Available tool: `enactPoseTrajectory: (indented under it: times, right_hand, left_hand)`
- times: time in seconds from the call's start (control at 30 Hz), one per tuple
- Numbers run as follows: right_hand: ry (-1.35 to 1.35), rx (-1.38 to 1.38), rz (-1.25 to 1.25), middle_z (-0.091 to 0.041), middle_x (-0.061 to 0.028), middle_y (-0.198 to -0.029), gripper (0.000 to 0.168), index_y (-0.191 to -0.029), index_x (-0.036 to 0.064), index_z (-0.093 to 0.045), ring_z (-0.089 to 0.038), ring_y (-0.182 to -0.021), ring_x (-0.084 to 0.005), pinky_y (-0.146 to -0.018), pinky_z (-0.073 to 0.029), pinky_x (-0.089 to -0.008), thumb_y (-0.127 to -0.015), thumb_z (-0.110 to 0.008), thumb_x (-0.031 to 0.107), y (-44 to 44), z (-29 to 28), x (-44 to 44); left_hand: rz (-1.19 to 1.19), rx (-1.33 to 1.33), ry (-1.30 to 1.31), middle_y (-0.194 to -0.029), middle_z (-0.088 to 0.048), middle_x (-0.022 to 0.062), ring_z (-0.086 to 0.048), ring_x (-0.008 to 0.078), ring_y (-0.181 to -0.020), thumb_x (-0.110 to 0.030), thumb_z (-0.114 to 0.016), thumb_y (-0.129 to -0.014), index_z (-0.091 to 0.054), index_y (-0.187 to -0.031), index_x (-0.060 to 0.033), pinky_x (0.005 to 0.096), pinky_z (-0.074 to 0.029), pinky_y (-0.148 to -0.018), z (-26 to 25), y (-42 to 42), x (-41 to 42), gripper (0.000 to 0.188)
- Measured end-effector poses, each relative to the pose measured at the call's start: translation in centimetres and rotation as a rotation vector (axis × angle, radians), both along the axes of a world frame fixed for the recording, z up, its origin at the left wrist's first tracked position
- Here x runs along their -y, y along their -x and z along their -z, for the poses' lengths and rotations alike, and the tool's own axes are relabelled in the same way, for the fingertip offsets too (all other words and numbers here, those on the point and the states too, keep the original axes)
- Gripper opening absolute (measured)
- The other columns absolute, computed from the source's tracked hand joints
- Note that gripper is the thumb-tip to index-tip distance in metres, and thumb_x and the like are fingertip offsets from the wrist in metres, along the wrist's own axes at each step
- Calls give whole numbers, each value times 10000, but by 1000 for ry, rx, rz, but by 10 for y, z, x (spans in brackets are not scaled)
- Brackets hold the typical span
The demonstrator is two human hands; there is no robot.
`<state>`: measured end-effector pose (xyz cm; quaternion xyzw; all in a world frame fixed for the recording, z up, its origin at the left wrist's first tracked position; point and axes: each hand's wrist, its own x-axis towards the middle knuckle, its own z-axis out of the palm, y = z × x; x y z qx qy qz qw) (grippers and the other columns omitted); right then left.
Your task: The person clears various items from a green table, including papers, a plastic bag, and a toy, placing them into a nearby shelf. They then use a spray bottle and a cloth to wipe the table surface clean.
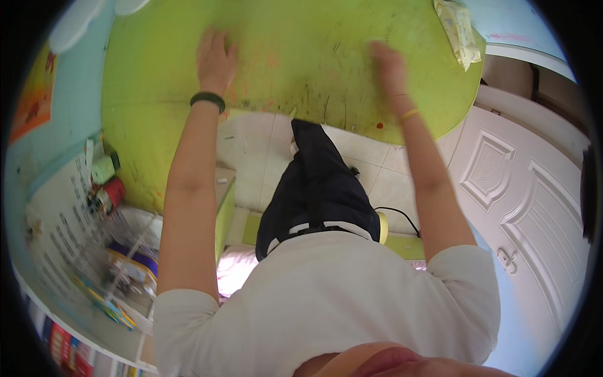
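My left hand (215,59) lies palm down on the worn green tabletop (301,61), thumb apart from the fingers. A dark band (207,101) circles that wrist. Further right, my right hand (390,68) is over the same surface, blurred by motion with its fingers seemingly curled in. Whether it holds anything is hidden. A thin yellow band (409,114) sits on the right wrist. Orange smears and dark scratches mark the tabletop between the hands. Close to its curved front edge is a small red spot (379,125).
A pale yellow soft packet (459,35) lies at the far right of the tabletop. A white panelled door (513,188) stands to the right. On the left are a red container (112,192), a small green object (103,168) and, lower down, shelved books (66,348).
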<state>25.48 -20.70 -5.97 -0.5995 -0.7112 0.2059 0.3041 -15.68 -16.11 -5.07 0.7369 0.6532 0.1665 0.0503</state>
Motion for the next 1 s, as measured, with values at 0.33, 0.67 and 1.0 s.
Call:
enactPoseTrajectory:
  times: [0.33,0.67,1.0]
  right_hand:
    - [247,-240,-386,-635,-84,-1187,320,-1163,84,-634,-568,-1105,-279,-973,-433,-390,-894,-463,103,187,8,21]
    - [214,96,426,-645,-183,-778,206,-859,9,-643,-629,-642,-252,-554,-491,-364,-894,-460,99,47,-22,-157]
    - [51,67,187,-669,-172,-1058,286,-1103,25,-652,-651,-933,-340,-822,-531,-398,-870,-494,75,79,-28,-160]
  left_hand:
    - [115,27,-58,-1348,-483,140,-405,331,-1281,-170,-523,-910,-546,-1187,-68,469,-313,-1085,-3,-2,-15,296]
    - [99,95,-95,-1319,-510,142,-442,356,-1243,-116,-528,-887,-565,-1149,-49,488,-331,-1071,-3,-8,-13,273]
    - [61,443,-65,-1288,-542,167,-516,348,-1167,-108,-505,-919,-578,-1106,-12,422,-398,-995,-7,27,-2,223]
